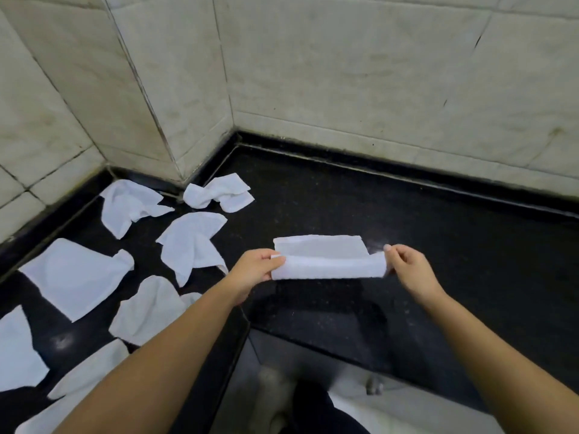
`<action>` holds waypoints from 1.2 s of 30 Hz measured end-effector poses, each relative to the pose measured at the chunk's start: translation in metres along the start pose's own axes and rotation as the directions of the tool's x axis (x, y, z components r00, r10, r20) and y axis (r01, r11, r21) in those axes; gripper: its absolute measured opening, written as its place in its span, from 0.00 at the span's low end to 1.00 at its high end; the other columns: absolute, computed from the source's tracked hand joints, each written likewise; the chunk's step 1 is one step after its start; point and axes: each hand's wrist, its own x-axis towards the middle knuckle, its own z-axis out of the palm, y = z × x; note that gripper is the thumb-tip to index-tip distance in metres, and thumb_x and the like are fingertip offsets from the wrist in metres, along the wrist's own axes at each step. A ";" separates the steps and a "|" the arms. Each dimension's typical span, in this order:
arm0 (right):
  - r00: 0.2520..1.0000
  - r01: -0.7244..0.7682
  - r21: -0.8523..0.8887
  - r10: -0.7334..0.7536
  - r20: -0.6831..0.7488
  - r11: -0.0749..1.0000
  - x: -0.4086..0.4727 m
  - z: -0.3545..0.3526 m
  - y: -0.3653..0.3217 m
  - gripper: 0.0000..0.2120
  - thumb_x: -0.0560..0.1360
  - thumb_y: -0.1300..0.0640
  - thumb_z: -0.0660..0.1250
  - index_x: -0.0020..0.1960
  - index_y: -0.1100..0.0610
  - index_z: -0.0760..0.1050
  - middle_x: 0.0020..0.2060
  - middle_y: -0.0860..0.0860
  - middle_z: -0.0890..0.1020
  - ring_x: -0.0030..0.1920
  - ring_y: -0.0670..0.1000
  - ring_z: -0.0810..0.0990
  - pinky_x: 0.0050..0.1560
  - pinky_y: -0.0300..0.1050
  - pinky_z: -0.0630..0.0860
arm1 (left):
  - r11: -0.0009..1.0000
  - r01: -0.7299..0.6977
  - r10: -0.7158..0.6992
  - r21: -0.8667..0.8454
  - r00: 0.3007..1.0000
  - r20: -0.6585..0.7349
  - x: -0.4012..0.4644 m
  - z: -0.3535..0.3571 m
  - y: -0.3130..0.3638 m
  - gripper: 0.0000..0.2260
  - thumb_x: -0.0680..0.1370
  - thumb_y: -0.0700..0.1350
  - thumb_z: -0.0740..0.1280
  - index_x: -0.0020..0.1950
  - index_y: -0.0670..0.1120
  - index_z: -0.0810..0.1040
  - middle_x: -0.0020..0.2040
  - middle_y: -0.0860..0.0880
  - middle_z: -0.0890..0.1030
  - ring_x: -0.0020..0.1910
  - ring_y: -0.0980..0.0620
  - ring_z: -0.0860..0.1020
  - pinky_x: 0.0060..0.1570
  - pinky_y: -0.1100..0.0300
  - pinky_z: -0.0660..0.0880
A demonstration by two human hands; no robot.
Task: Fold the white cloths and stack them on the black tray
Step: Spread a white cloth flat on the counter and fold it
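Left hand [257,267] and right hand [407,267] pinch opposite ends of a half-folded white cloth [327,256] above the black polished stone table [423,233], with crumpled white cloths [191,242] left of it.

Black counter [407,214], tiled wall [344,73], maybe floor.

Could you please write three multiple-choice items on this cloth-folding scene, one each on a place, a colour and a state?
1. Where do the loose cloths lie relative to the cloth being folded?
A. To its left
B. To its right
C. Under it

2. What colour is the counter?
A. White
B. Black
C. Green

3. How is the cloth being folded held?
A. Flat on the counter, untouched
B. By the left hand alone
C. By the left hand and right hand, one at each end

Answers: 1 A, the crumpled cloths are scattered left of it. 2 B, the stone is dark and glossy under the cloths. 3 C, each hand pinches one end of the strip.
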 end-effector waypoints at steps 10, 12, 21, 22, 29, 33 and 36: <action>0.972 -0.206 -0.167 0.221 0.078 0.964 0.010 0.031 0.036 0.17 0.79 0.53 0.61 0.34 0.61 0.69 0.29 0.51 0.72 0.31 0.48 0.67 0.32 0.42 0.64 | 0.957 0.079 -0.044 0.278 0.990 -0.131 0.026 0.001 -0.037 0.07 0.76 0.40 0.67 0.38 0.44 0.79 0.42 0.47 0.79 0.44 0.51 0.77 0.47 0.57 0.74; 0.978 -0.196 -0.199 0.207 0.036 0.960 0.028 0.032 0.030 0.16 0.79 0.53 0.60 0.35 0.60 0.69 0.29 0.51 0.72 0.30 0.47 0.67 0.30 0.41 0.63 | 0.919 0.056 0.024 0.390 0.980 -0.196 0.044 0.004 -0.030 0.06 0.76 0.42 0.66 0.41 0.42 0.78 0.39 0.49 0.77 0.42 0.52 0.75 0.43 0.60 0.71; 0.972 -0.227 -0.372 0.231 -0.036 0.900 0.077 0.053 0.043 0.13 0.80 0.51 0.58 0.44 0.57 0.74 0.41 0.54 0.79 0.39 0.52 0.76 0.37 0.45 0.70 | 0.757 0.105 0.154 0.644 0.930 -0.332 0.095 0.020 -0.024 0.06 0.78 0.46 0.63 0.47 0.46 0.78 0.47 0.47 0.78 0.48 0.50 0.76 0.52 0.51 0.75; 0.972 -0.227 -0.406 0.232 -0.037 0.886 0.079 0.054 0.046 0.13 0.80 0.51 0.58 0.45 0.57 0.74 0.42 0.55 0.79 0.40 0.53 0.77 0.37 0.45 0.70 | 0.732 0.104 0.171 0.673 0.928 -0.330 0.097 0.022 -0.025 0.06 0.78 0.46 0.62 0.48 0.46 0.78 0.49 0.47 0.78 0.49 0.50 0.76 0.54 0.50 0.75; 0.968 0.243 -0.629 -0.145 0.203 0.738 0.091 0.073 0.015 0.13 0.79 0.52 0.61 0.61 0.55 0.74 0.57 0.52 0.76 0.59 0.54 0.72 0.59 0.49 0.68 | 0.692 0.159 0.236 0.704 0.872 -0.429 0.084 0.022 -0.036 0.11 0.77 0.47 0.64 0.58 0.46 0.71 0.56 0.48 0.74 0.57 0.49 0.72 0.57 0.54 0.68; 0.819 0.451 -0.489 -0.129 0.558 0.747 0.103 0.134 -0.033 0.17 0.79 0.51 0.59 0.67 0.53 0.70 0.62 0.52 0.73 0.64 0.54 0.70 0.64 0.50 0.67 | 0.639 0.280 0.182 0.717 0.850 -0.494 0.053 0.020 -0.056 0.16 0.77 0.54 0.63 0.61 0.47 0.69 0.58 0.49 0.73 0.60 0.50 0.71 0.60 0.53 0.66; 0.759 0.517 -0.510 -0.093 0.644 0.687 0.099 0.176 -0.053 0.19 0.79 0.52 0.60 0.69 0.54 0.67 0.63 0.54 0.73 0.64 0.55 0.70 0.63 0.51 0.67 | 0.560 0.329 0.168 0.760 0.854 -0.493 0.036 0.023 -0.068 0.18 0.77 0.57 0.62 0.62 0.49 0.68 0.60 0.50 0.71 0.61 0.51 0.69 0.60 0.56 0.65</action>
